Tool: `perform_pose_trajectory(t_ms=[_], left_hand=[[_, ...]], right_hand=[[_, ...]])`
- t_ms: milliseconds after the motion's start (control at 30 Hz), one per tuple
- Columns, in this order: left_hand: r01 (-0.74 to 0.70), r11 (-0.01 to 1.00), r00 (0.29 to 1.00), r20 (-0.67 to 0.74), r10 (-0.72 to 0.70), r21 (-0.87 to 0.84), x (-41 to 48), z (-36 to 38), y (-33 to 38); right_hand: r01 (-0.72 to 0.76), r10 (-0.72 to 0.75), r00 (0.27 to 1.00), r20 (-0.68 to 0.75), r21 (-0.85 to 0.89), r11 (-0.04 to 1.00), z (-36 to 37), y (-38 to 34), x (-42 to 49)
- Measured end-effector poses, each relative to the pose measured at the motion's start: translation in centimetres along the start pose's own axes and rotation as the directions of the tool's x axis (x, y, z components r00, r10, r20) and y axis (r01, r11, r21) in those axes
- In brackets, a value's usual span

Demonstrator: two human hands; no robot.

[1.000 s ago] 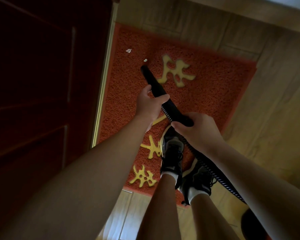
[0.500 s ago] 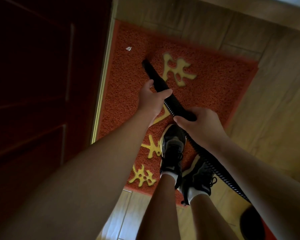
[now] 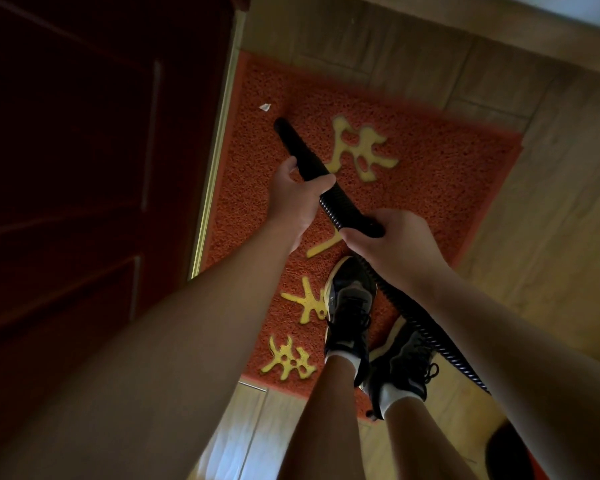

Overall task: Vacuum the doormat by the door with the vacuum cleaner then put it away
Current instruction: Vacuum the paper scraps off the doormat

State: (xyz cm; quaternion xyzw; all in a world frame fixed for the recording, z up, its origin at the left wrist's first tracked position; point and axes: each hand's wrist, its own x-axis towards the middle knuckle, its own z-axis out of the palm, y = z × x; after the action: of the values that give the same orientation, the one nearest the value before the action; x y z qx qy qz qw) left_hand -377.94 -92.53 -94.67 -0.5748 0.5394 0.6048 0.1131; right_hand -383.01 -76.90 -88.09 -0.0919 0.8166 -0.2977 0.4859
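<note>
Wooden floor (image 3: pixel 551 202) lies open beyond the doormat (image 3: pixel 430 174)'s right edge; our left hand (image 3: pixel 293 199) and right hand (image 3: pixel 392 240) grip the vacuum tube (image 3: pixel 293 142).

The view was dim overall. The dark red door (image 3: pixel 84 202) on the left sank almost to black, its panels barely readable. Light came from the right and upper right, where the wooden floor (image 3: pixel 551 237) showed warm and brightest; a pale bluish patch lay on the boards at the bottom edge. The metal threshold strip (image 3: pixel 215 168) caught a thin glint. The doormat (image 3: pixel 447 174) was sharp mid-frame and soft at its far edge. The black vacuum hose (image 3: pixel 305 157) showed little surface detail. The left forearm (image 3: pixel 153 358) and right forearm (image 3: pixel 534 341), close to the lens, were shadowed and blurred, and straight lines bowed toward the corners.
</note>
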Motion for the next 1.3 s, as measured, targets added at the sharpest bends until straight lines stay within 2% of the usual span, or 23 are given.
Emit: perform_pose_trajectory(t_ms=[733,1300], left_hand=[[-0.038,0.999,0.999,-0.009,0.038,-0.019,1.4,-0.9,0.6],[0.056,0.998,0.997,-0.047,-0.057,-0.019,-3.4,-2.6,-5.5]], right_hand=[[0.043,-0.043,0.999,0.014,-0.009,0.999,0.7,-1.1,1.5],[0.038,-0.035,0.997,0.071,-0.040,0.998,4.7,1.6,-3.3]])
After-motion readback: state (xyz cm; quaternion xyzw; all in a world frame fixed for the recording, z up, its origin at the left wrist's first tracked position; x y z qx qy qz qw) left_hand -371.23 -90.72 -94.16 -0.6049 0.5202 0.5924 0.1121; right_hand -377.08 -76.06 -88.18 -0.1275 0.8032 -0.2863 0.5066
